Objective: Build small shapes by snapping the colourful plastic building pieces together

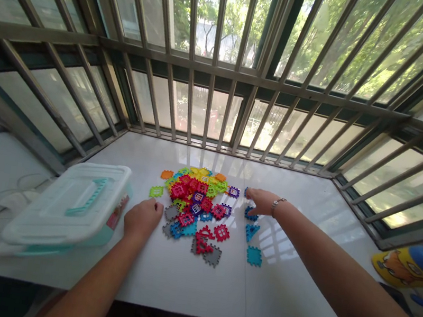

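A heap of colourful interlocking plastic building tiles [194,190] lies mid-table. Close to its left side rests my left hand [141,218], curled into a loose fist, with no tile showing in it. My right hand [263,202] reaches in from the right, its fingertips on a small blue tile [246,191] that they partly cover. Below that hand, a column runs toward me: a dark blue tile [251,214], a blue triangular tile [251,233] and a teal square tile [254,256]. Red window tile [221,232] and grey tile [212,255] lie at the heap's near edge.
A lidded clear storage box [67,205] with a teal handle stands on the left of the white table [183,288]. At the right edge is a yellow and blue cartoon container [411,265]. Metal window bars [226,113] border the far side.
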